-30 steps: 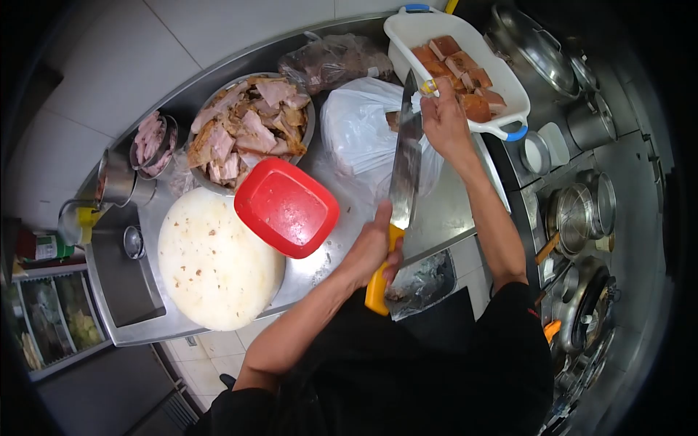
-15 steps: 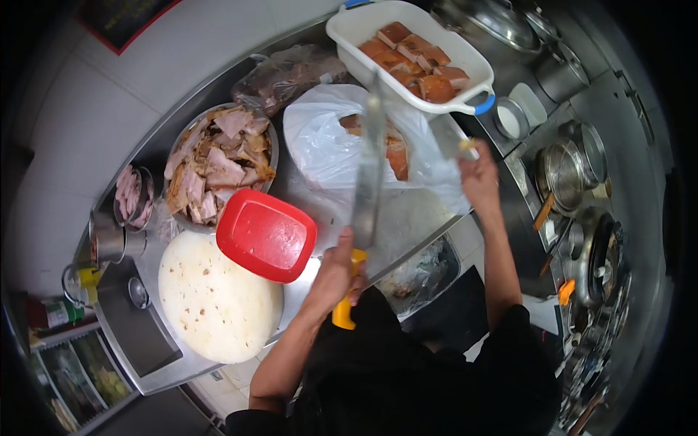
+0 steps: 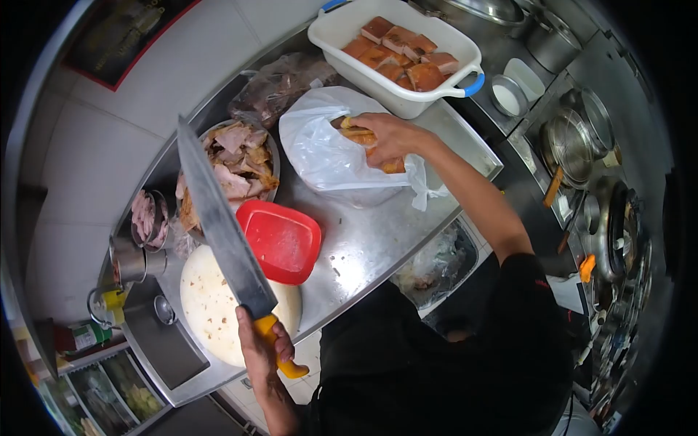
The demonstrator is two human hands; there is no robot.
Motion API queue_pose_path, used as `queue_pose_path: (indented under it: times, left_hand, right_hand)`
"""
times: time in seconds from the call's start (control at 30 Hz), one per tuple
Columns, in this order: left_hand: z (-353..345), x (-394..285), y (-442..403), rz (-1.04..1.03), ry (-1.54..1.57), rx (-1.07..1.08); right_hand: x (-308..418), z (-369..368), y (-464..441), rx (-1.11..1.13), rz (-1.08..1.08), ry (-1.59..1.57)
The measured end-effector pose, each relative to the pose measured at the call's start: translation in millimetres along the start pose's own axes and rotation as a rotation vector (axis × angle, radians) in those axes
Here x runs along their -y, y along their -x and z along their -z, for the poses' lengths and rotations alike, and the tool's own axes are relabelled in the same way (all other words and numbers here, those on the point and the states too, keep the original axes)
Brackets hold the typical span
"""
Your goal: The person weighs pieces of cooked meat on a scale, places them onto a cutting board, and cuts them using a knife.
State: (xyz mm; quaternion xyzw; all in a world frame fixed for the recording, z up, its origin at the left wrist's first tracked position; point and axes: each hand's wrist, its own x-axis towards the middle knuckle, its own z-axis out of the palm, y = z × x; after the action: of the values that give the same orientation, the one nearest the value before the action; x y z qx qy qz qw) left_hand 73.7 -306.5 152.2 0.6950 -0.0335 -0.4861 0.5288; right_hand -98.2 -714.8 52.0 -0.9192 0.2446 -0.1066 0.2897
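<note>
Browned meat [image 3: 395, 166] in mouth of white bag [image 3: 313, 142], clamped in right hand [image 3: 392, 136].
Best to grip meat without pinching plastic; hold knife [image 3: 227, 225], clamped in left hand [image 3: 258, 352], well apart.

Lane: steel worktop [image 3: 378, 236] btw red tray [image 3: 280, 243] & wht bag [image 3: 313, 149], runs to near edge | L blk: knife [image 3: 225, 221] slants over rnd board [image 3: 207, 305] + meat bowl [image 3: 275, 171] | Far blk: wht tub [image 3: 407, 102] | R: strip past bag, R forearm [image 3: 476, 192] overhead
</note>
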Motion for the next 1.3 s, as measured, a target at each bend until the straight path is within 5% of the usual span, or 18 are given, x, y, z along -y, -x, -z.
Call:
queue_pose_path:
  times: [0.23,0.37,0.43,0.6,0.7,1.0,1.13,1.2,1.3]
  left_hand:
    - [30,23,29,0.027,0.103,-0.273]
    - [61,48,53,-0.024,0.078,-0.415]
    - [75,63,61,-0.005,0.136,-0.486]
    - [89,89,67,0.036,0.281,-0.568]
    - [93,105,61,0.067,0.332,-0.566]
    - [99,110,36,0.107,0.204,-0.533]
    - [97,104,22,0.105,0.194,-0.543]
    - [97,100,15,0.106,0.193,-0.543]
    - [108,94,7,0.113,0.168,-0.578]
  right_hand:
    - [65,28,-43,0.697,-0.256,0.302]
    - [66,17,-10,0.519,-0.002,0.716]
    - [44,12,4,0.304,0.133,0.439]
    - [4,18,4,0.447,-0.152,-0.128]
    - [3,21,8,0.486,-0.280,-0.138]
    - [61,1,34,0.299,-0.025,0.265]
    - [55,17,27,0.455,-0.045,-0.070]
    - [13,10,7,0.603,-0.360,-0.523]
    - [-2,7,-23,0.643,-0.471,-0.445]
